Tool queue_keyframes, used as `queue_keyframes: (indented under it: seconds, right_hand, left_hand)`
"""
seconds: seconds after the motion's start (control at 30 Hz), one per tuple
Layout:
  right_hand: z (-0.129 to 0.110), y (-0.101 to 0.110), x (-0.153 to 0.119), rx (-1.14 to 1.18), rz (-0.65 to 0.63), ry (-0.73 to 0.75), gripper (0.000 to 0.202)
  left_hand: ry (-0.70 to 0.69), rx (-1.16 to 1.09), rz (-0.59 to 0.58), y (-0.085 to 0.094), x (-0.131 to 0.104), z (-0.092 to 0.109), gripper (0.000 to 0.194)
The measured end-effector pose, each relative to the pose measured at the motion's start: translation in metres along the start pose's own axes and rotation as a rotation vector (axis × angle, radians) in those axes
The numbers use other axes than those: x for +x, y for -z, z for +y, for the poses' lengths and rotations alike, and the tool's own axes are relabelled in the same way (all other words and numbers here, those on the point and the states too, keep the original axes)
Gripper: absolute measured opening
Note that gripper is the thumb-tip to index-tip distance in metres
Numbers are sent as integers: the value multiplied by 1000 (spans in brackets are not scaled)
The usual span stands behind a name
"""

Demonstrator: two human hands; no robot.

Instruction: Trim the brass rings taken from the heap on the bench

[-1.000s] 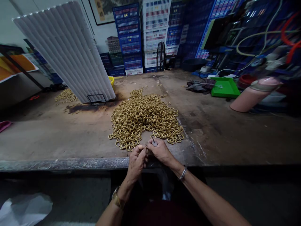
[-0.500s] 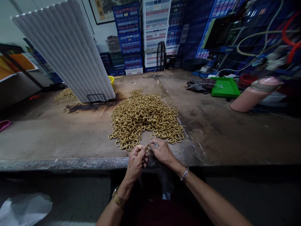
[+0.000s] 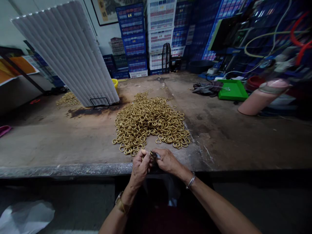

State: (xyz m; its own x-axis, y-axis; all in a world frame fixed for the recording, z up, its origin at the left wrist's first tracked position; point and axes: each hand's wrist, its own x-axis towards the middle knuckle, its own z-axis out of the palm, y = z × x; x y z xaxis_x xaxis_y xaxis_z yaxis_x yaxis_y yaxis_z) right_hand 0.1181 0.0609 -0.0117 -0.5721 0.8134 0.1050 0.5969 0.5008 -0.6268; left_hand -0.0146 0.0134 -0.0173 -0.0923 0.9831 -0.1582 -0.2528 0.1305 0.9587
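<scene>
A large heap of brass rings lies on the worn table in front of me. My left hand is closed, with a brass ring at its fingertips; the fingers partly hide it. Close beside it, my right hand is wrapped round a small grey tool whose dark end meets the ring. The tool's exact kind is hidden by the fingers. Both hands hover at the table's near edge, just below the heap. One loose ring lies just beyond my right hand.
A white corrugated panel stands in a black wire holder at left, with a smaller ring pile behind it. On the right are a green tray, dark gloves and a pink cylinder. Stacked crates line the back.
My right hand has drawn slightly down and turned, so the tool's dark end now shows against the ring. My left hand stays almost in place. The heap looks the same.
</scene>
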Motion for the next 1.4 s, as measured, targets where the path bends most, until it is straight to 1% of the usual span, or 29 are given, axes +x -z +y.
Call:
queue_keyframes:
  seconds: [0.07, 0.13, 0.2, 0.27, 0.37, 0.5, 0.6, 0.67, 0.77, 0.93, 1.03, 1.13, 1.27, 1.4]
  right_hand:
    - [2, 2, 1, -68, -37, -45, 20]
    - [6, 3, 2, -159, -41, -133, 21]
    - [10, 5, 3, -228, -2, -208, 24]
    - [13, 6, 5, -262, 60, -248, 27]
    - [14, 6, 9, -313, 134, -314, 29]
    - [12, 6, 18, -413, 114, -369, 25]
    - [12, 5, 25, -469, 91, -391, 23]
    - [14, 4, 28, -479, 82, -390, 21]
    - [19, 4, 29, -468, 83, -386, 18]
    - [24, 3, 26, -429, 115, -359, 17]
    - [21, 3, 26, -413, 130, -382, 19]
    - [18, 5, 29, -439, 105, -403, 19]
    - [17, 8, 32, -446, 64, -421, 20]
    - [18, 9, 29, -410, 53, -396, 24]
  left_hand:
    - [1, -2, -16, 0, -4, 2, 32]
    - [27, -34, -48, -1, -11, 7, 30]
    - [80, -115, -99, -4, -16, 12, 28]
    - [143, -238, -136, -7, -19, 15, 27]
    - [204, -401, -131, -7, -16, 15, 28]
    - [228, -467, -93, -2, -9, 10, 28]
    - [235, -490, -78, 2, -7, 8, 24]
    - [250, -517, -91, 4, -6, 7, 22]
    - [294, -575, -102, 6, -3, 5, 24]
    - [358, -668, -65, 7, 1, 3, 23]
    - [370, -699, -33, 6, 1, 4, 22]
    - [365, -694, -15, 7, 1, 5, 21]
    - [339, -654, -23, 9, 0, 5, 21]
    - [300, -572, -31, 8, 1, 7, 24]
